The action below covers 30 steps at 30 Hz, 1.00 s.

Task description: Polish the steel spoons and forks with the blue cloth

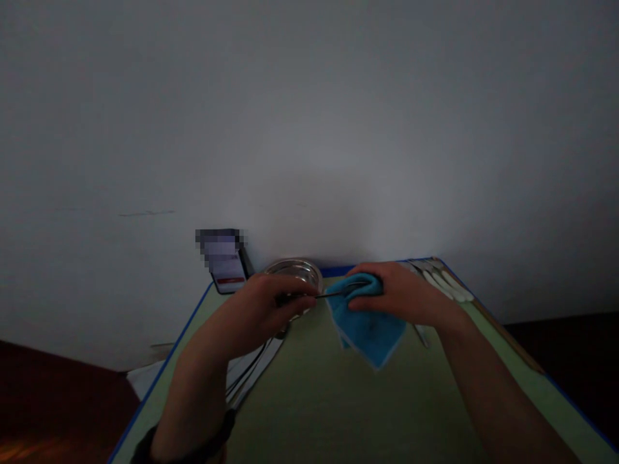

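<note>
Blue cloth (372, 335) folded over a metal utensil (329, 295)

The left hand (275, 299) pinches one end of the thin utensil between thumb and fingers, while the right hand (399, 293) grips the cloth around the other end (the fold partly hides it, so its exact kind is hard to tell). Both are held above the green table (329, 406). A shiny bowl (293, 265) sits just behind the left hand, a phone (226, 261) leans near it, and pale-handled cutlery (442, 283) lies near the far right corner
</note>
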### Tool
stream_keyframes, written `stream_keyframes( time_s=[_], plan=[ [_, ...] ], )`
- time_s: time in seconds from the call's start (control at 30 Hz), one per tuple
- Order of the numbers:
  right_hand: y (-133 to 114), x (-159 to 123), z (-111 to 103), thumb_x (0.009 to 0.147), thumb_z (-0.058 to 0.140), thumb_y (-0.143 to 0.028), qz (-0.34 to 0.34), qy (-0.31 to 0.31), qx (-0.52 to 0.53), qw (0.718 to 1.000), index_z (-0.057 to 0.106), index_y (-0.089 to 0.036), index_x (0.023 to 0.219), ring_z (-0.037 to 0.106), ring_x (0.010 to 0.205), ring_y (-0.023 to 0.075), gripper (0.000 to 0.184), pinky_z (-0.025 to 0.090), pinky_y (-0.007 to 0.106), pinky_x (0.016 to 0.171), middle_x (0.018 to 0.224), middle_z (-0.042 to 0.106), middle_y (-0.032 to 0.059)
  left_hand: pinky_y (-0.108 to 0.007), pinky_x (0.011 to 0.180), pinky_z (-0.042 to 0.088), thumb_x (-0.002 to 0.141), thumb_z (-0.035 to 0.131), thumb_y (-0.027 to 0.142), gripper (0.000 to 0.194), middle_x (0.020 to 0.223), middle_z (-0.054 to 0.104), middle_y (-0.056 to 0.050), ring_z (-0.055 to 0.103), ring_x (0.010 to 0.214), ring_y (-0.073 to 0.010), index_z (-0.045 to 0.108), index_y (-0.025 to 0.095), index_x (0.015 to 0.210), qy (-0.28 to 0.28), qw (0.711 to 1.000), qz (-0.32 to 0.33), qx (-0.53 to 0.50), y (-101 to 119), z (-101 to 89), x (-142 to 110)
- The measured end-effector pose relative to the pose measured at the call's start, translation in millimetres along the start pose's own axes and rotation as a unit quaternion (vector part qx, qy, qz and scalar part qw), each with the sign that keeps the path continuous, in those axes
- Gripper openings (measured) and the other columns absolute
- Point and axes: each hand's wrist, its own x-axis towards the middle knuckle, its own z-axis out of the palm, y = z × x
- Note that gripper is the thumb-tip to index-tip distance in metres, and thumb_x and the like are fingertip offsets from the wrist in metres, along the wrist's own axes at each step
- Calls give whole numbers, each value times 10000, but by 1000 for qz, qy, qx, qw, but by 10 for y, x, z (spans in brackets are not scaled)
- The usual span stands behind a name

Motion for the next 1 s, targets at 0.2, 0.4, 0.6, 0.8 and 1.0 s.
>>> stream_keyframes(
  time_s=[0.2,0.4,0.6,0.8,1.0],
  plan=[
    [-54,49,41,735,618,-375,-2,168,31,985,646,-200,845,583,690,144,209,428,254,610,763,656,-1,-178,488,363,871,437,342,265,624,572,18,483,534,-81,618,149,891,67,997,-15,-27,56,47,58],
    [-49,43,46,781,559,-414,-8,143,70,987,629,-199,887,572,677,129,249,424,232,583,766,639,-3,-181,469,319,889,395,333,324,574,508,27,436,508,-70,624,133,779,52,999,10,-5,105,77,101],
    [-1,-2,15,669,678,-394,6,-20,70,997,576,-209,998,585,788,154,391,438,255,654,910,640,6,-191,463,295,881,404,341,335,534,480,36,409,482,-69,623,132,735,7,1000,-5,28,101,37,68],
    [-5,22,39,676,671,-348,14,46,21,999,596,-198,871,568,718,138,257,412,247,631,795,632,-9,-192,482,302,884,393,346,318,553,480,40,431,502,-74,599,149,743,-18,999,-4,26,82,70,84],
    [-20,54,89,660,681,-379,18,75,2,997,626,-196,813,566,666,133,245,397,238,580,718,630,-17,-197,499,315,887,388,350,323,568,520,31,455,519,-81,611,154,758,-26,999,5,31,84,53,65]
  ],
)
